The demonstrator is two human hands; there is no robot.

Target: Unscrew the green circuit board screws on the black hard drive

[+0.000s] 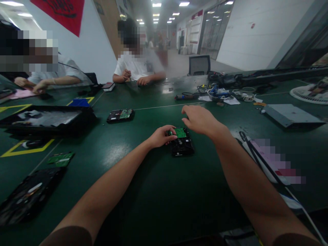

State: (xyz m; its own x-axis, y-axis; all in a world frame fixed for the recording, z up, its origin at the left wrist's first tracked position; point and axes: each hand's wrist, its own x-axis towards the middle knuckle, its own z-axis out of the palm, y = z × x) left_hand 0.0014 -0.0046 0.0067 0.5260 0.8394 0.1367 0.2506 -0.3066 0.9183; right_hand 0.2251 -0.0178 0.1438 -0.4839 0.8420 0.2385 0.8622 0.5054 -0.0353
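Note:
A black hard drive (181,147) lies on the green table in front of me, its green circuit board (180,133) facing up at the far end. My left hand (164,135) grips the drive's left side, thumb over the edge of the board and fingers down along the side. Just beyond the drive's far right corner, my right hand (198,118) hovers with bent fingers. A gap shows between its index finger and thumb, and I see nothing held there; the other fingers are hidden.
Another hard drive (120,115) lies farther left. Near left are a loose circuit board (60,159) and a black drive body (32,194); behind them stands a black tray (48,119). Cables (219,92) and a grey metal box (292,115) lie right. Two people sit across the table.

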